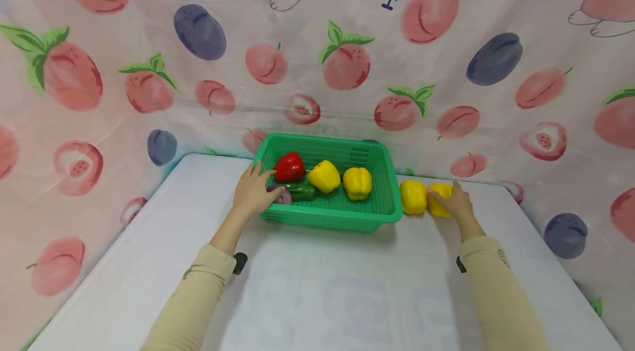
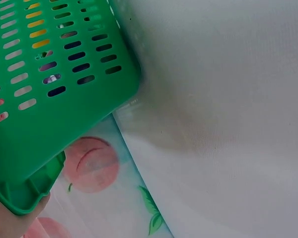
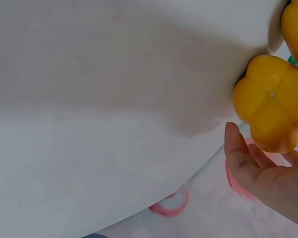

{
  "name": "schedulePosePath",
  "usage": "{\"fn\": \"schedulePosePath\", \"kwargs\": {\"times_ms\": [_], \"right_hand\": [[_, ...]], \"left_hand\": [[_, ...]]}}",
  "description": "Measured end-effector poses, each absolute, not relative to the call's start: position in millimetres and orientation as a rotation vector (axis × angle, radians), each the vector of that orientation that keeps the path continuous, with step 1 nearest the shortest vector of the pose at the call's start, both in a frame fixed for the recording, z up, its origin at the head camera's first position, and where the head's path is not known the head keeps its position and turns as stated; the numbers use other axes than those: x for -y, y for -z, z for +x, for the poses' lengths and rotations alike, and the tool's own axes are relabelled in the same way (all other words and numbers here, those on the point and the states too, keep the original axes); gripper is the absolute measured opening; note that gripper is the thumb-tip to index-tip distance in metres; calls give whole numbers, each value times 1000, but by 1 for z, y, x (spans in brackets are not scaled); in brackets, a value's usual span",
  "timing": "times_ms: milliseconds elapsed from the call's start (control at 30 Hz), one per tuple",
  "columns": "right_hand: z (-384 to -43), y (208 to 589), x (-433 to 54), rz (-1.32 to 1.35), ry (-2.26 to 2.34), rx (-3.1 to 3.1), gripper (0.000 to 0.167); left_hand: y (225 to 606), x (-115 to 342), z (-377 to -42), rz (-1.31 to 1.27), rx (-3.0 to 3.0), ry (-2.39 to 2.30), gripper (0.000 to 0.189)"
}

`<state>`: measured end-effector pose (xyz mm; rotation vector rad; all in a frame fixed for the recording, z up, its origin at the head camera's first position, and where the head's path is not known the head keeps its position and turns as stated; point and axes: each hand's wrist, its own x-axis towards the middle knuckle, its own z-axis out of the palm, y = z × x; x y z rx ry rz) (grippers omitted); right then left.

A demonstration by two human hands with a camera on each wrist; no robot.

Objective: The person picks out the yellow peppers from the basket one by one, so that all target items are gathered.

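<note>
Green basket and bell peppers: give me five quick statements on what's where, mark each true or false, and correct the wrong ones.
1. The red bell pepper lies inside the green basket. True.
2. The left hand holds the green basket's right end. False: it holds the left end.
3. Two yellow bell peppers are in the green basket. True.
4. The right hand is on the red bell pepper. False: it is at the rightmost yellow bell pepper, outside the basket.
5. Another yellow bell pepper sits between that one and the basket. True.
</note>
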<state>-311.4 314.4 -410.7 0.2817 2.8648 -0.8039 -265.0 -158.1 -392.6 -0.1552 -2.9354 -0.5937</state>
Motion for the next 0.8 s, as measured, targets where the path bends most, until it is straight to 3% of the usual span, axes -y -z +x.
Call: {"fn": "schedulePosePath", "kwargs": {"times_ms": [400,800], "right_hand": [[-310,397,-307,407,883,-2958,80],[-308,394,-297,499,1213,-3183,52]], "left_hand": [[393,159,-265,-149,2945,604,59],[392,158,-266,-150,2956,622,59]]}}
